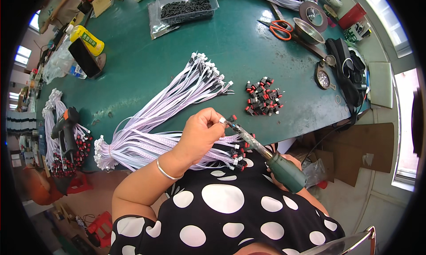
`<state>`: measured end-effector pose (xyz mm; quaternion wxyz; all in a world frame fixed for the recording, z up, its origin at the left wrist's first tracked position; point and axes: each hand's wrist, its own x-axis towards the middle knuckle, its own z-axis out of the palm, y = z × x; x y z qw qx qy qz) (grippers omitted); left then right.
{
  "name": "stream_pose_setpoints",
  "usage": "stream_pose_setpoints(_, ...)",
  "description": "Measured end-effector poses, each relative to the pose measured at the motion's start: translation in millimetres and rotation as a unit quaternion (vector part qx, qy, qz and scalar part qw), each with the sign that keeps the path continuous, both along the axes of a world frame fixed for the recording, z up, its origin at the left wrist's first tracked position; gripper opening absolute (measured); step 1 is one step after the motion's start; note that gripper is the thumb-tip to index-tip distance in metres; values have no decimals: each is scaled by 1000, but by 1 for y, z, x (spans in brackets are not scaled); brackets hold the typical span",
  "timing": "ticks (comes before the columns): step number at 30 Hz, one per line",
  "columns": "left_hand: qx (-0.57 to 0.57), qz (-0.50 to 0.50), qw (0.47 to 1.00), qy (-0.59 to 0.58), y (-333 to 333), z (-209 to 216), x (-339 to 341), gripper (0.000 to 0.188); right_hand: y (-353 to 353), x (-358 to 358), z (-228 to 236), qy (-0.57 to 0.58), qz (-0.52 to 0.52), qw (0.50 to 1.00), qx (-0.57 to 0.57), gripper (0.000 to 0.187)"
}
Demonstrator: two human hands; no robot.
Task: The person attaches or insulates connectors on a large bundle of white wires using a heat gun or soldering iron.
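Between its thumb and fingertips my left hand (205, 129) pinches a lead with a small white plug (222, 120). Just beyond the fingertips sits a small red-and-black part (232, 118); contact with the lead is unclear. My right hand (290, 161) is wrapped round the green handle of a metal-barrelled tool (286, 171), perhaps a soldering iron or hot-air gun. Its barrel points up-left, the tip close to that part. Beneath my left hand lies a tied bundle of white ribbon leads (133, 152) ending in red-and-black parts. Farther off lie leads with black ends (177, 86).
Loose red-and-black parts (265, 96) are heaped ahead. Orange-handled scissors (280, 30), a metal bowl (309, 31) and a round tin (323, 78) stand far right. A clear tray (186, 9) holds short black tubes. At left are a phone (85, 58) and a glue gun (66, 128).
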<state>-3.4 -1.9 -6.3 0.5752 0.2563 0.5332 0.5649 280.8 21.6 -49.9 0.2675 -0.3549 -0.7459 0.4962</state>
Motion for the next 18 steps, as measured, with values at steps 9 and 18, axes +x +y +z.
stream_pose_setpoints(9, 7, 9, 1000, 16, 1, -3, 2, 14, 3, 0, 4, -19, 33, 999, 19, 29)
stream_pose_setpoints(18, 3, -1, 1000, 13, 1, -6, 0, 10, 8, 18, -7, -79, -130, 825, -545, 34)
